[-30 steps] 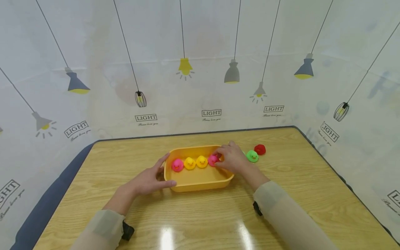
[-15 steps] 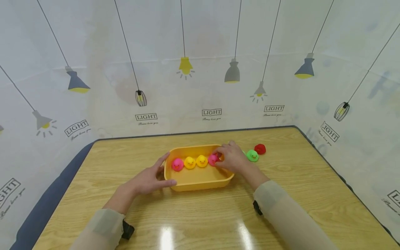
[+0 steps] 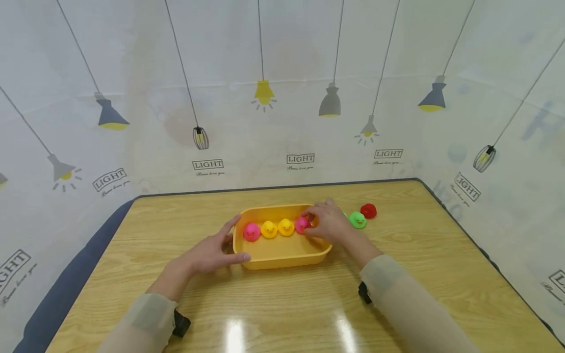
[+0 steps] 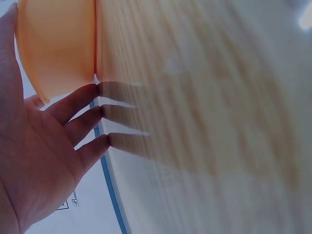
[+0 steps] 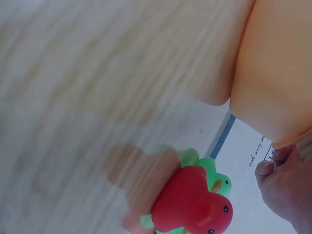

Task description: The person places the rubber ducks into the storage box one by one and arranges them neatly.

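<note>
A yellow plastic tub (image 3: 282,255) sits mid-table with a row of small rubber ducks along its far wall: a pink duck (image 3: 251,231), two yellow ducks (image 3: 269,229) (image 3: 286,227), and a second pink duck (image 3: 302,224). My right hand (image 3: 326,223) reaches over the tub's right end and pinches that second pink duck. My left hand (image 3: 212,252) lies flat against the tub's left wall, fingers straight (image 4: 78,109), beside the tub (image 4: 56,44). Just right of the tub (image 5: 278,73) stand a green duck (image 3: 357,220) (image 5: 217,180) and a red duck (image 3: 368,211) (image 5: 195,204).
The wooden table (image 3: 287,304) has a dark edge band and is enclosed at the back and sides by white sheeting printed with lamps. Bare wood lies in front of the tub and to both sides.
</note>
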`<state>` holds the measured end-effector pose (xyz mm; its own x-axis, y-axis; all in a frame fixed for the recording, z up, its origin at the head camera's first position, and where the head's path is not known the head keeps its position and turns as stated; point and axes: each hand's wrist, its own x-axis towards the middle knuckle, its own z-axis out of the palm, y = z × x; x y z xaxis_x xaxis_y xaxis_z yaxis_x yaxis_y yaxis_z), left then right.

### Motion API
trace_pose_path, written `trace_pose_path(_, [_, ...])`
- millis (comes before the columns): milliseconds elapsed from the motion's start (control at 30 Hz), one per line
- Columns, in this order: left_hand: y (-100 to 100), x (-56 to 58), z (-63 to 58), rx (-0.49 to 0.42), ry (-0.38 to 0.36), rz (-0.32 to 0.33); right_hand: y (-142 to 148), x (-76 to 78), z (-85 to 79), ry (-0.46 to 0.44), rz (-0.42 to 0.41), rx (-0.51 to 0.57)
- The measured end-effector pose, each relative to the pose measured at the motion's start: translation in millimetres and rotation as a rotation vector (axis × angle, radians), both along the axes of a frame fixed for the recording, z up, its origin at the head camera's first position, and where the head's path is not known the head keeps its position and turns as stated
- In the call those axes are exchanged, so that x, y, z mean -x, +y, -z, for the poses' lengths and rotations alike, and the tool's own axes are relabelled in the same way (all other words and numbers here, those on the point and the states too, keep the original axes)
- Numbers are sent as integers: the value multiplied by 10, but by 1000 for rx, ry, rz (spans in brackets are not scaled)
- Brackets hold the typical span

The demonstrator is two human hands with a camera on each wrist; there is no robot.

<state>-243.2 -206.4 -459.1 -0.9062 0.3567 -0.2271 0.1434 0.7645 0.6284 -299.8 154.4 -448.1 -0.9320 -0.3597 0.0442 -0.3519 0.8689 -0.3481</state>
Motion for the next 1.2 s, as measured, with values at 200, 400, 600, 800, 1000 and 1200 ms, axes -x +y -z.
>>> trace_pose_path(200, [2,-8,-6,0,1,1,73,-7,-18,-38,-24,141])
trace_pose_path(400, [7,-17,-7,2,-2,-7,202,-82,-136,-55,-51,310])
trace_pose_path(600, [7,-19,-7,2,-5,-10,421,-270,-304,-58,-47,377])
trace_pose_path(800, [8,-28,-12,2,-2,-9,741,-424,-327,-55,-22,360])
trace_pose_path(1000, [1,-28,0,-6,2,-10,1052,-582,-310,-73,-32,385])
trace_pose_path(1200, [4,-21,0,-17,3,-5,1328,-730,-259,-72,-33,378])
